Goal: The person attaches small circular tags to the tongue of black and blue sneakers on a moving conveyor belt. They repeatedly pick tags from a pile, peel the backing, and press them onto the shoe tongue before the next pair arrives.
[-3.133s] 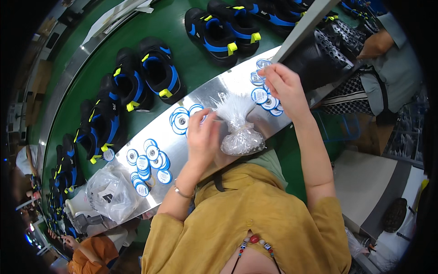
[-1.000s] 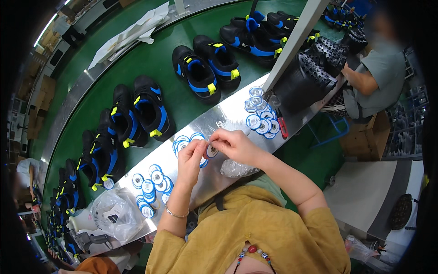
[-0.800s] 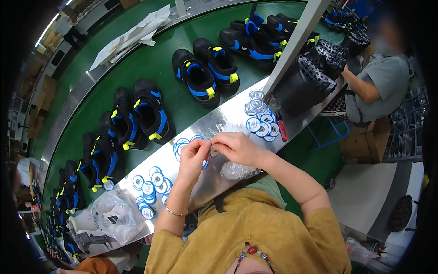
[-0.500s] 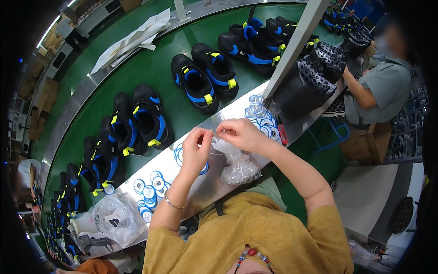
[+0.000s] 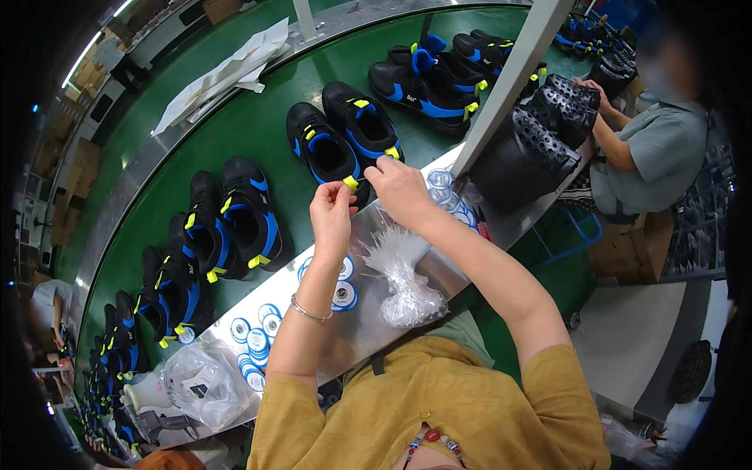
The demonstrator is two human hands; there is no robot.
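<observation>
A pair of black-and-blue shoes stands on the green belt, a left shoe [image 5: 321,141] and a right shoe [image 5: 368,117], both with yellow heel loops. My left hand [image 5: 332,211] is pinched at the left shoe's heel loop, touching or just beside it. Close to the right shoe's heel, my right hand [image 5: 398,188] has its fingers pinched together. Whatever lies between the fingertips is too small to make out. Below my hands, a bundle of clear thin plastic strands [image 5: 409,278] rests on the metal ledge. Round blue-rimmed tags [image 5: 344,295] lie partly behind my left forearm.
More round tags [image 5: 257,338] lie at the left and others [image 5: 440,180] at the right. A clear plastic bag [image 5: 205,384] sits on the ledge's left end. A white post [image 5: 509,94] rises beside black boots [image 5: 525,157], where a co-worker [image 5: 662,141] sits.
Both hands have moved away from the strand bundle, forward to the shoe heels. The shoes have shifted slightly left along the belt. The co-worker's hand has moved up on the boots.
</observation>
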